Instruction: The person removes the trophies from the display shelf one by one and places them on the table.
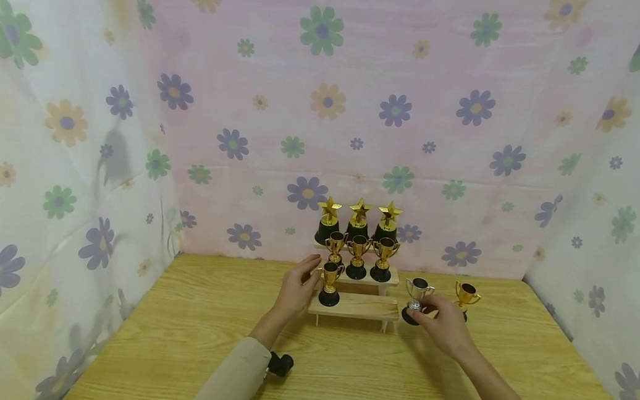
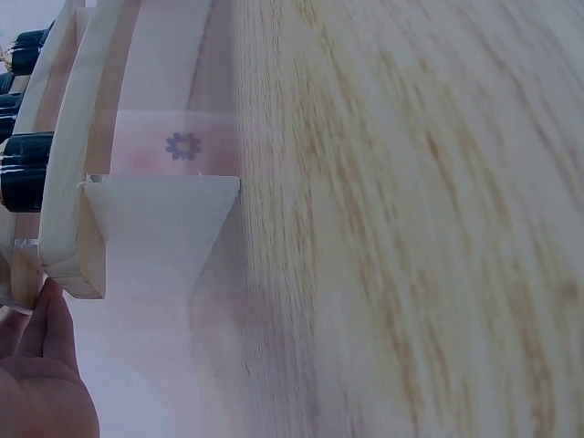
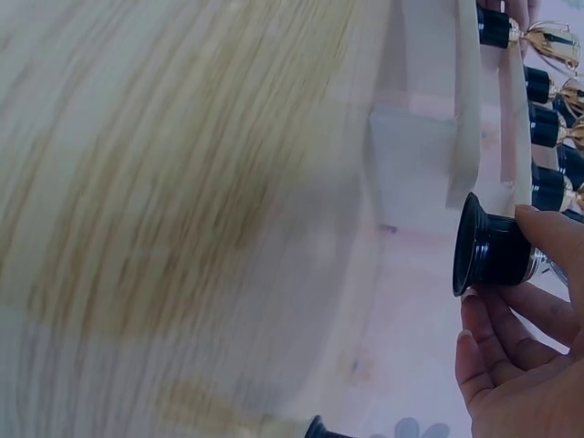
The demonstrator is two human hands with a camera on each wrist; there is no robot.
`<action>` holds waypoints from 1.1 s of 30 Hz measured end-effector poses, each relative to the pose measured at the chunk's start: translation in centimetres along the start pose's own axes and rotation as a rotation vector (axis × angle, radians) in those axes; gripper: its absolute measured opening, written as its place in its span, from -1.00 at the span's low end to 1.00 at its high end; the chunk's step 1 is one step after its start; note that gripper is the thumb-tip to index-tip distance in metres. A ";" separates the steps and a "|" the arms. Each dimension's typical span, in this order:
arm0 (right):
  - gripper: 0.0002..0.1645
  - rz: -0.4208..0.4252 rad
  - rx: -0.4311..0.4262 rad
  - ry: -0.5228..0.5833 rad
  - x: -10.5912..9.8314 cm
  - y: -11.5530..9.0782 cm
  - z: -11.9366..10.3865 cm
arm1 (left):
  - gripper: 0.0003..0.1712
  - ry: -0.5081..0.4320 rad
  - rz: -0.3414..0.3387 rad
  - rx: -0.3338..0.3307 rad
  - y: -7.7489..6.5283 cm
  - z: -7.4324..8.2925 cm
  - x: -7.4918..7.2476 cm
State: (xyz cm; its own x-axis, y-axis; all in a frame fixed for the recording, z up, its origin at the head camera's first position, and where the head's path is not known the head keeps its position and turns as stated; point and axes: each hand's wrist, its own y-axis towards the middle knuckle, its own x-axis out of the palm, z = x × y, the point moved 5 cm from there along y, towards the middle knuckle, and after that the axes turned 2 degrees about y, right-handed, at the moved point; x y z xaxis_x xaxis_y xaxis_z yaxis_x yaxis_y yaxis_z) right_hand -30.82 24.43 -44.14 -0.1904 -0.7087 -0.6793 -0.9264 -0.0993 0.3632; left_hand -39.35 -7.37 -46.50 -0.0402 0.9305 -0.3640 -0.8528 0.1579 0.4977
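Observation:
My right hand (image 1: pixel 447 325) pinches a small silver trophy cup (image 1: pixel 418 289) by its lower part, to the right of the tiered wooden stand (image 1: pixel 371 306). The right wrist view shows the cup's black base (image 3: pixel 497 251) lifted off the table, thumb on one side and fingers on the other. My left hand (image 1: pixel 295 291) is at the stand's left end, fingers fairly straight, fingertips right at the shelf's end in the left wrist view. Close to it, a gold trophy cup (image 1: pixel 330 281) stands upright on the lowest step's left side.
Three gold cups, one at the middle (image 1: pixel 357 255), line the middle step. Three gold star trophies (image 1: pixel 359 218) stand on the top step. Another gold cup (image 1: pixel 466 295) stands on the wooden table (image 1: pixel 341 375), behind my right hand. Flowered cloth (image 1: pixel 208 118) hangs behind and at both sides.

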 end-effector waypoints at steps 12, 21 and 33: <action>-0.73 0.012 0.037 0.014 -0.2 0.4 2.0 | -0.56 -0.001 0.001 -0.014 0.0 0.0 -0.1; -0.69 -0.014 0.129 0.036 -0.1 0.6 3.5 | -0.56 -0.004 0.004 -0.016 -0.1 0.0 -0.1; -0.66 -0.036 0.232 0.076 0.4 0.7 5.1 | -0.57 -0.006 0.002 -0.009 -0.1 0.2 -0.1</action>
State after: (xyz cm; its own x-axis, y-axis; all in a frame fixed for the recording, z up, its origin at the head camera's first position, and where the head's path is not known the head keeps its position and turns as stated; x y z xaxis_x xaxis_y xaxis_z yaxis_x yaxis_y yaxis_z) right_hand -33.23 27.66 -47.37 -0.1391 -0.7590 -0.6360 -0.9836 0.0317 0.1773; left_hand -39.16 -7.42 -46.35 -0.0384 0.9327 -0.3585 -0.8573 0.1535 0.4913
